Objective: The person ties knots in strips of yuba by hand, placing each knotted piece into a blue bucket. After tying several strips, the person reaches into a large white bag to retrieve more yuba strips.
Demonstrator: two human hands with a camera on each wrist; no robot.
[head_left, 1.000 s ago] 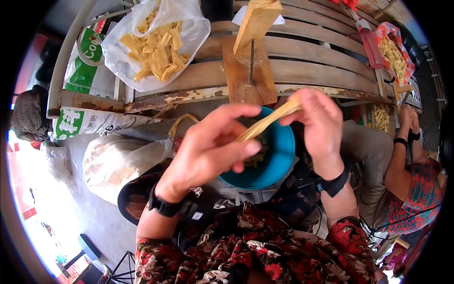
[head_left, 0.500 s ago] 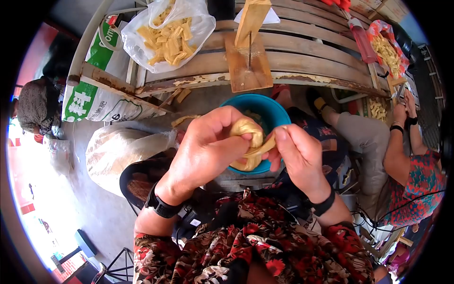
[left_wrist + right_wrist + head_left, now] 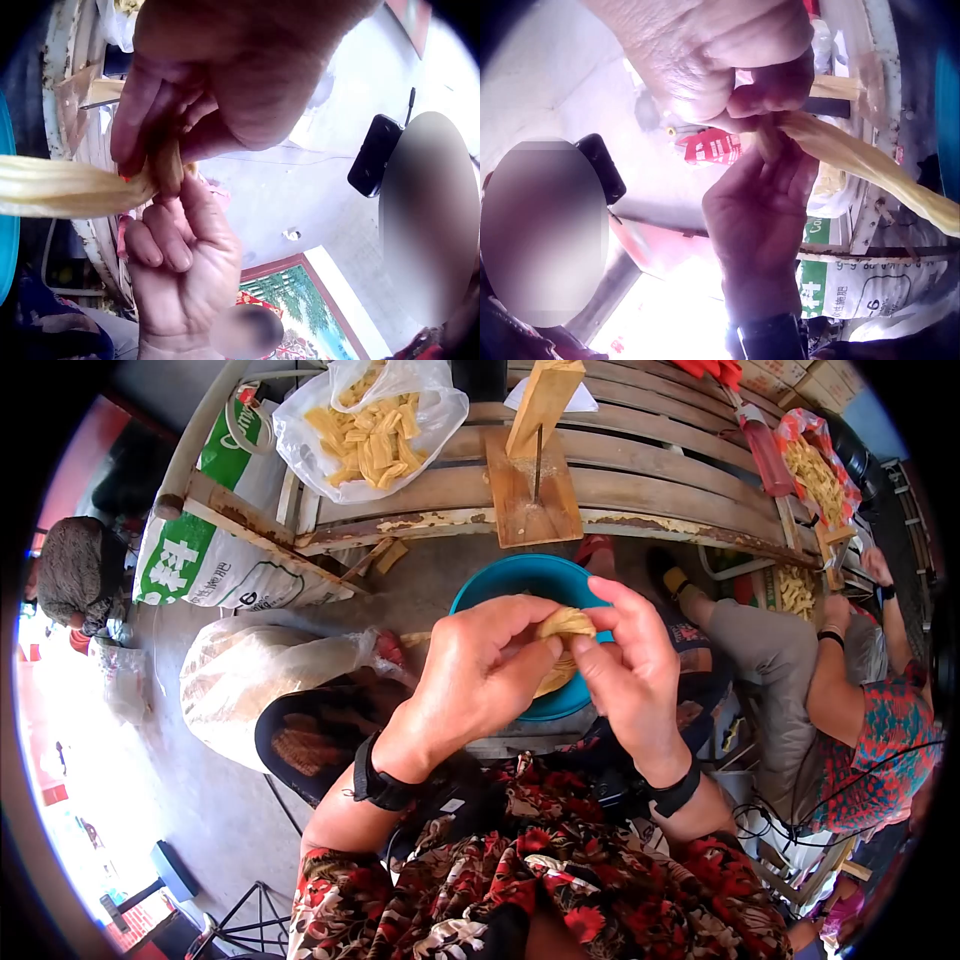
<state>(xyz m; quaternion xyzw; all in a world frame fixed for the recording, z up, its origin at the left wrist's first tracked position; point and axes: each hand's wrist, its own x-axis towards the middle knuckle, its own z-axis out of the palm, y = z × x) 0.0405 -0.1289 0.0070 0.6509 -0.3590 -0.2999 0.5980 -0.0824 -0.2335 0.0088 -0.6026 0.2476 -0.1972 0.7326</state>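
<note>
A soft, pleated pale-yellow strip (image 3: 565, 622) is bent into a loop between my two hands over a blue basin (image 3: 476, 588). My left hand (image 3: 480, 665) pinches it with thumb and fingers. The thumb and fingers of my right hand (image 3: 635, 675) grip the same strip close beside the left fingertips. In the left wrist view a long twisted tail of the strip (image 3: 67, 191) hangs away toward the basin, and the right wrist view shows that tail (image 3: 877, 165) too. The hands hide part of the basin's inside.
Behind the basin stands a slatted bench (image 3: 660, 485) with a rusty edge. On it are a plastic bag (image 3: 300, 445) of yellow strips and a wooden stand (image 3: 540, 410) with an upright metal rod. Another person (image 3: 860, 710) sits at right. A pale sack (image 3: 250, 685) lies on the floor at left.
The strip was stretched straight between the hands, then curled into a loose loop. Now the loop is smaller and both hands' fingertips are closer together on it.
</note>
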